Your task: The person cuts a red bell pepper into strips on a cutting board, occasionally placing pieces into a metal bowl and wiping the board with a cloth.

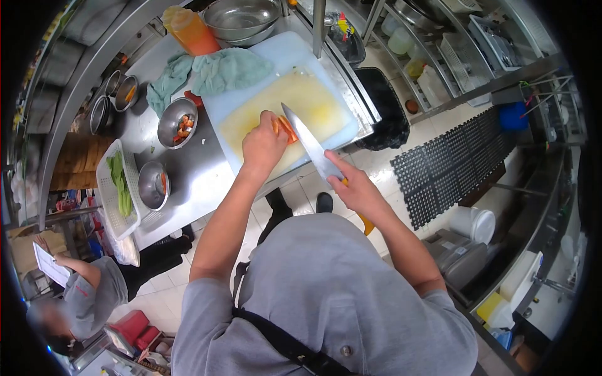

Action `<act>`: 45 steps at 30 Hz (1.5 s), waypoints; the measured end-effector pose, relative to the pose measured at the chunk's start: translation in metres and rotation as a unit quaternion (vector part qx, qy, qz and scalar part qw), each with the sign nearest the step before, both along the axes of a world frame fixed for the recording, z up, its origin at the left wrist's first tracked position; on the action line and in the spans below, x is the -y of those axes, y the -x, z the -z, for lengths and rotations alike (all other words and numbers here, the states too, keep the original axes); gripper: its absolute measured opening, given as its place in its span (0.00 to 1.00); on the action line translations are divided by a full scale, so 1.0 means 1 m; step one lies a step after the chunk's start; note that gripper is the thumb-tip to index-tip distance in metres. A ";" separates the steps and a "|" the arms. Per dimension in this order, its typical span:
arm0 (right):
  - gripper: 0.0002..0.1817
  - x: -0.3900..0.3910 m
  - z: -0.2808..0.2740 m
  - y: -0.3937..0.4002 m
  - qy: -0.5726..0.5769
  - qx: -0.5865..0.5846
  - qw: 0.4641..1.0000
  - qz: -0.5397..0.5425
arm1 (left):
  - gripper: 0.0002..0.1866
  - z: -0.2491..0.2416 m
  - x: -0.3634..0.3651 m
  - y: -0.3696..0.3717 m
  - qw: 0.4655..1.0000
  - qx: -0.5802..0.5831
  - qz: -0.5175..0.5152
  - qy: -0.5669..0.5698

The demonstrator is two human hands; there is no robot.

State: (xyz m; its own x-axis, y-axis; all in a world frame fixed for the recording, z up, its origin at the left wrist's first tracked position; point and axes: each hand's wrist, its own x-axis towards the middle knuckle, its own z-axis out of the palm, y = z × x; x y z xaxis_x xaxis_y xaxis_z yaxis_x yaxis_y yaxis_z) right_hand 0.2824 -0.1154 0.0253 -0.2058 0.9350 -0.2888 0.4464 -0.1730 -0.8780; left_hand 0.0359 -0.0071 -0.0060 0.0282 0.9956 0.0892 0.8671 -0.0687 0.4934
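My right hand (356, 187) is wrapped round the yellow handle of a kitchen knife (308, 139). The blade points away from me over the cutting board (338, 103). Beside the blade, my left hand (264, 144) has its fingers curled on orange-red vegetable pieces (287, 129), which look like pepper or carrot. Those fingers hide part of the pieces. Left of the board stands a metal bowl (168, 128) of chopped orange-red bits. A red piece (193, 98) lies close to that bowl, and a green cloth (229, 70) rests on the board's far end.
A second bowl (150, 194) and a white basket (106, 207) with green leafy stalks (119, 188) sit at left. Farther back are an orange-filled container (191, 31) and a colander (241, 19). A black-lined bin (382, 113) stands right. Another person (94, 294) holds a paper at lower left.
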 end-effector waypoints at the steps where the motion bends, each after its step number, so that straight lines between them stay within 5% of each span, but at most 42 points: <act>1: 0.33 0.001 0.001 0.001 -0.007 0.001 1.000 -0.012 | 0.18 -0.001 0.000 -0.001 1.000 -0.004 -0.005 0.018; 4: 0.32 0.001 -0.009 0.003 0.057 0.037 0.997 -0.023 | 0.16 0.001 0.000 -0.001 0.999 -0.004 -0.012 0.037; 12: 0.33 0.008 -0.023 0.001 0.003 0.089 0.994 -0.067 | 0.16 -0.016 0.010 0.011 0.988 0.087 -0.020 0.123; 14: 0.33 0.008 -0.025 0.003 -0.009 0.090 0.993 -0.071 | 0.16 0.003 0.012 0.024 0.990 0.000 0.094 -0.105; 20: 0.32 0.010 -0.026 0.007 -0.008 0.129 0.989 -0.077 | 0.18 -0.008 0.006 0.065 0.920 -0.133 0.344 -0.129; 45: 0.31 0.022 -0.024 0.034 0.134 0.087 0.987 -0.001 | 0.39 -0.015 0.019 0.088 0.911 -0.184 0.367 0.029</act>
State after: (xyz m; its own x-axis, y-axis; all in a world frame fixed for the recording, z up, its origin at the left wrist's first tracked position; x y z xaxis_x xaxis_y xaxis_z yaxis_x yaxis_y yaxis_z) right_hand 0.2486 -0.1374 0.0496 -0.1331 0.8203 -0.5562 0.5876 -0.3866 -0.7108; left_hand -0.0520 -0.0263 0.0088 0.7062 0.6988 -0.1136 0.7052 -0.6803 0.1997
